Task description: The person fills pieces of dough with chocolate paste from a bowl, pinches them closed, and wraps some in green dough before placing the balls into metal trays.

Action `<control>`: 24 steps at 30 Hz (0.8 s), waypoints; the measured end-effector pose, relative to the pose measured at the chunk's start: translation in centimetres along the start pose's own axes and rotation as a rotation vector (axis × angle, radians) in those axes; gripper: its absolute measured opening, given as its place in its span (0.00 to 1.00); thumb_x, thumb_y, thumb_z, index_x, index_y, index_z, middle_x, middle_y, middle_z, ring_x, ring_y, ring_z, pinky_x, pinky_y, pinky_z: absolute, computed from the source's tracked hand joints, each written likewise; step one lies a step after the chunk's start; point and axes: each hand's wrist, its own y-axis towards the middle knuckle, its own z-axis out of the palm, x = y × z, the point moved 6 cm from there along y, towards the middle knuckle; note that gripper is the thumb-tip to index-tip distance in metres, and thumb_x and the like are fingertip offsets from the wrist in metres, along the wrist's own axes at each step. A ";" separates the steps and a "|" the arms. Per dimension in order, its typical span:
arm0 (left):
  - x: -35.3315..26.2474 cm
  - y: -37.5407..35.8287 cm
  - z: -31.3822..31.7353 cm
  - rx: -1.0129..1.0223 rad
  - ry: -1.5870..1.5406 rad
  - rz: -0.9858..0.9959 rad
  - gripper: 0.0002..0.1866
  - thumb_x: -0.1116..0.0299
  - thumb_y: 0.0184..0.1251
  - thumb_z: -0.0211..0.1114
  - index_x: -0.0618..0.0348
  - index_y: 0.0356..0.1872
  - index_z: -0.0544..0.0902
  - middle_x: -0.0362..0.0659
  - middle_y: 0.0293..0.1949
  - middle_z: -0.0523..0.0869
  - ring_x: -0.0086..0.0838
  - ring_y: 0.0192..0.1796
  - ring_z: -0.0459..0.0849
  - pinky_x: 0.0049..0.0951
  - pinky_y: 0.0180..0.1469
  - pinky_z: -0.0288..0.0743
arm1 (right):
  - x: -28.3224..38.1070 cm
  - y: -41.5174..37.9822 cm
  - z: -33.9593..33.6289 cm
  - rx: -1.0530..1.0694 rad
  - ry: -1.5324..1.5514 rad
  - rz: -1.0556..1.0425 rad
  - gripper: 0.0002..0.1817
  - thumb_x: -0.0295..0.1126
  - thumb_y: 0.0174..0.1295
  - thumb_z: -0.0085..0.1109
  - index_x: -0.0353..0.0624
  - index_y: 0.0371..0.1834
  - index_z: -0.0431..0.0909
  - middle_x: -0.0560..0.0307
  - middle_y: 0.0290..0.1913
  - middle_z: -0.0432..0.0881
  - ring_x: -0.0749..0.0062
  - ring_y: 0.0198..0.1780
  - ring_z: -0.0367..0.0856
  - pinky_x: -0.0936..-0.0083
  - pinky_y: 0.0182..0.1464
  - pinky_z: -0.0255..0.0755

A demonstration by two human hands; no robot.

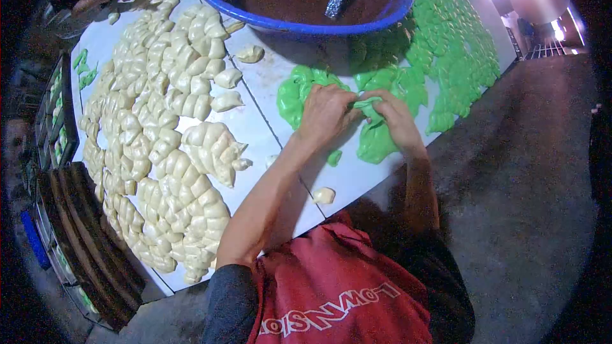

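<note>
Left of the white table point(268, 92) lie rows of pale dough pieces point(166, 127), then the left hand point(326, 114) and right hand point(395, 118) together pinch a green dough piece point(368, 108) above the green dough pile point(376, 143), below a blue basin point(306, 25).

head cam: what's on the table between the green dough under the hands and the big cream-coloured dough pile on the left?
Mostly bare white table, crossed by a seam; a few loose cream dough pieces sit off the cream pile. Green dough starts beside the left hand.
</note>
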 end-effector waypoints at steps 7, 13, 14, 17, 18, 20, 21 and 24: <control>0.4 0.0 0.8 -0.026 0.006 -0.006 0.15 0.58 0.55 0.70 0.53 0.41 0.87 0.48 0.33 0.86 0.45 0.41 0.83 0.44 0.47 0.71 | 1.3 -0.5 0.1 -0.094 -0.369 -0.116 0.16 0.33 0.57 0.66 0.39 0.47 0.81 0.51 0.46 0.84 0.64 0.49 0.82 0.72 0.55 0.72; -0.7 -0.3 1.0 -0.150 0.165 0.145 0.04 0.70 0.51 0.62 0.50 0.24 0.85 0.43 0.22 0.83 0.34 0.35 0.83 0.38 0.46 0.67 | 0.4 -0.9 0.5 -0.139 -0.290 -0.175 0.12 0.29 0.56 0.62 0.39 0.43 0.82 0.53 0.39 0.86 0.71 0.40 0.83 0.74 0.45 0.76; -0.7 -0.4 1.4 -0.148 0.193 0.146 0.04 0.70 0.51 0.62 0.49 0.24 0.85 0.42 0.22 0.83 0.33 0.35 0.83 0.38 0.47 0.67 | -0.1 -0.9 0.6 -0.087 -0.108 -0.110 0.11 0.28 0.55 0.62 0.38 0.41 0.82 0.54 0.37 0.85 0.72 0.39 0.82 0.75 0.43 0.75; -0.9 -0.7 2.2 -0.156 0.206 0.137 0.04 0.71 0.52 0.63 0.47 0.23 0.85 0.37 0.23 0.84 0.30 0.36 0.83 0.38 0.49 0.67 | -1.1 -1.4 1.4 0.058 0.546 0.112 0.09 0.25 0.52 0.62 0.38 0.37 0.78 0.55 0.33 0.82 0.74 0.33 0.78 0.78 0.35 0.71; -0.8 -0.6 2.5 -0.124 0.215 0.123 0.04 0.67 0.50 0.66 0.45 0.28 0.86 0.37 0.26 0.86 0.30 0.38 0.83 0.40 0.52 0.66 | -0.2 -1.4 1.4 0.117 0.684 0.018 0.10 0.26 0.52 0.62 0.37 0.38 0.78 0.55 0.34 0.82 0.74 0.34 0.78 0.77 0.35 0.72; -0.5 -0.7 3.3 -0.057 0.227 0.100 0.14 0.61 0.46 0.72 0.41 0.38 0.88 0.37 0.33 0.89 0.30 0.43 0.84 0.44 0.58 0.66 | 1.1 -2.0 0.6 0.229 0.956 -0.169 0.11 0.27 0.53 0.61 0.37 0.40 0.76 0.54 0.36 0.82 0.72 0.35 0.79 0.76 0.36 0.73; -0.7 -0.7 3.2 0.021 0.297 0.072 0.15 0.62 0.49 0.72 0.43 0.42 0.87 0.38 0.36 0.89 0.31 0.46 0.84 0.45 0.58 0.65 | 2.0 -1.9 0.3 0.271 1.010 -0.242 0.14 0.28 0.56 0.60 0.37 0.45 0.76 0.53 0.39 0.81 0.69 0.37 0.80 0.73 0.38 0.75; -0.6 -1.0 2.5 -0.078 0.194 0.061 0.15 0.64 0.51 0.71 0.46 0.43 0.86 0.39 0.37 0.89 0.33 0.47 0.84 0.45 0.59 0.65 | 2.1 -2.6 -1.3 -0.201 0.900 -0.036 0.17 0.27 0.57 0.59 0.37 0.50 0.75 0.53 0.42 0.81 0.69 0.41 0.80 0.70 0.42 0.77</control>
